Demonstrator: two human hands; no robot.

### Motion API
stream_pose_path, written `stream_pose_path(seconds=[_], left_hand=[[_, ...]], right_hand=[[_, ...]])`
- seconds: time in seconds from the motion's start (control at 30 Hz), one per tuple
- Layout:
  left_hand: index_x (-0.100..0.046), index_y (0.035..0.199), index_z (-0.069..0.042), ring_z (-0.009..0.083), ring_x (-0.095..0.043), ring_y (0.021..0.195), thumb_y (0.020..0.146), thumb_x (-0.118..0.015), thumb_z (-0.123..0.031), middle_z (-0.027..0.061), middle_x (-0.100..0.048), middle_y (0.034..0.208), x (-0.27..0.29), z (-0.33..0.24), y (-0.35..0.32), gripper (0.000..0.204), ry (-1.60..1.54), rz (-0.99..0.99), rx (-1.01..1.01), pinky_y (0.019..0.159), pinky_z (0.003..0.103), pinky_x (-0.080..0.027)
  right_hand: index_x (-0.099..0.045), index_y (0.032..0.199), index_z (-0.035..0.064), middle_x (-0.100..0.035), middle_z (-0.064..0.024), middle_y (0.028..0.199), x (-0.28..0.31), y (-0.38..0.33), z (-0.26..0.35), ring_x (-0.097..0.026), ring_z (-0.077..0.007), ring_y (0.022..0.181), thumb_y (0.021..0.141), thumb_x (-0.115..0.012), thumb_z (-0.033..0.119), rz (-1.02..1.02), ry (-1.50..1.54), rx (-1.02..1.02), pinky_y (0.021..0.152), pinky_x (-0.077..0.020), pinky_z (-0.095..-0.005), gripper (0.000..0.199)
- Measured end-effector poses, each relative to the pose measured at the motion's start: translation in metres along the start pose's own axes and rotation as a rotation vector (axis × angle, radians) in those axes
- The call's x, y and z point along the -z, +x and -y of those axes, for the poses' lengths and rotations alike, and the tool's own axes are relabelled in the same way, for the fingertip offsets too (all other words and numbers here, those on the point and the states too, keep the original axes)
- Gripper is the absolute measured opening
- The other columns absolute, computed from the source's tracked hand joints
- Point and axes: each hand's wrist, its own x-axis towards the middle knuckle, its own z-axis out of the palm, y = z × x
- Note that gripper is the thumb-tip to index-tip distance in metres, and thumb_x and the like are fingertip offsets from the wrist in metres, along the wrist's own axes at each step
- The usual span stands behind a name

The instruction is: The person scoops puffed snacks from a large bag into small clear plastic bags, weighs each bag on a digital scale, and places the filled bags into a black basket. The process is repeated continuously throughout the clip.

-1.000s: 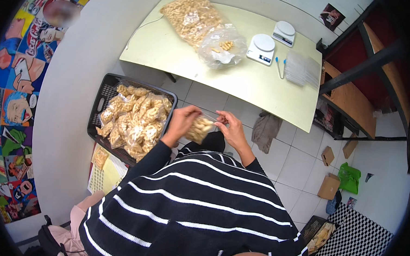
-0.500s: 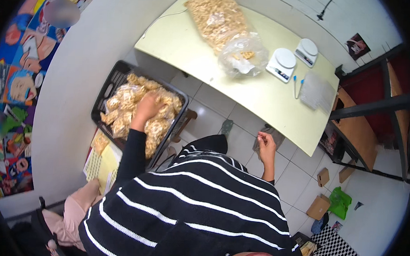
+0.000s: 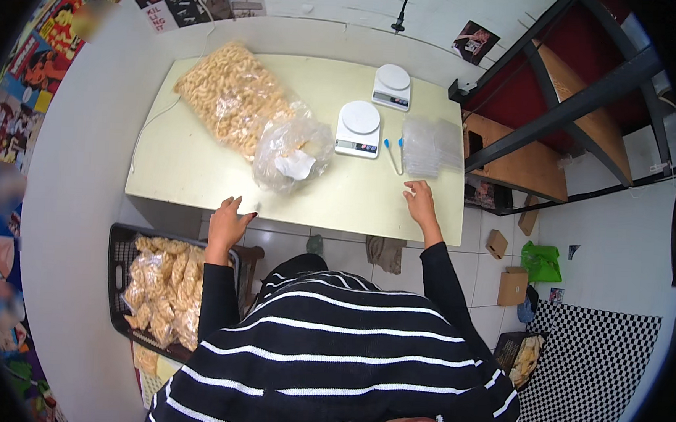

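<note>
The left hand (image 3: pixel 229 220) is spread open at the near edge of the table (image 3: pixel 180 164), holding nothing. The right hand (image 3: pixel 421 202) rests on the table with fingers loosely curled (empty, it seems), just near the stack of clear bags (image 3: pixel 431 146). The open bag of snacks (image 3: pixel 291 151) lies between them, farther back.

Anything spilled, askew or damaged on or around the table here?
Nothing looks spilled. The large snack bag lies askew across the table, and the smaller clear bag beside it sits open and crumpled. The filled packets stay inside the black crate.
</note>
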Motion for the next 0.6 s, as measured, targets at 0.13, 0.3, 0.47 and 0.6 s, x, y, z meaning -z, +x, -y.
stream_pose_path(seconds=[0.13,0.3,0.47,0.6], left_hand=[[-0.056,0.128,-0.003,0.0392,-0.057,0.114,0.083,-0.070,-0.039,0.0222,-0.054,0.131,-0.004,0.003,0.026,0.060,-0.045,-0.019,-0.056,0.094,0.046,-0.047],[-0.057,0.127,-0.003,0.0373,-0.058,0.112,0.082,-0.070,-0.039,0.0211,-0.057,0.128,-0.006,0.009,0.031,0.059,-0.051,-0.018,-0.064,0.092,0.047,-0.047],[-0.057,0.126,-0.002,0.0360,-0.059,0.112,0.083,-0.070,-0.039,0.0203,-0.059,0.125,-0.004,-0.001,0.033,0.058,-0.128,-0.042,-0.152,0.092,0.047,-0.047],[-0.057,0.125,-0.001,0.0366,-0.058,0.111,0.083,-0.070,-0.037,0.0203,-0.058,0.126,-0.001,-0.009,0.027,0.057,-0.152,-0.064,-0.156,0.092,0.045,-0.047]], right_hand=[[-0.065,0.107,0.0035,-0.058,-0.0157,0.107,0.009,0.051,-0.018,-0.053,-0.0345,0.106,0.081,-0.067,0.007,-0.054,-0.141,0.004,0.093,-0.0438,-0.0407,0.026],[-0.063,0.114,0.0057,-0.057,-0.0131,0.116,0.005,0.091,-0.027,-0.050,-0.0323,0.115,0.082,-0.065,0.007,-0.085,-0.343,-0.002,0.097,-0.0406,-0.0427,0.032],[-0.056,0.131,0.0125,-0.052,-0.0089,0.132,-0.012,0.115,-0.040,-0.044,-0.0291,0.123,0.085,-0.064,0.019,-0.167,-0.531,-0.032,0.100,-0.0361,-0.0495,0.047],[-0.054,0.134,0.0174,-0.055,-0.0063,0.129,-0.016,0.127,-0.040,-0.047,-0.0288,0.119,0.087,-0.061,0.026,-0.014,-0.568,-0.134,0.097,-0.0364,-0.0497,0.048]])
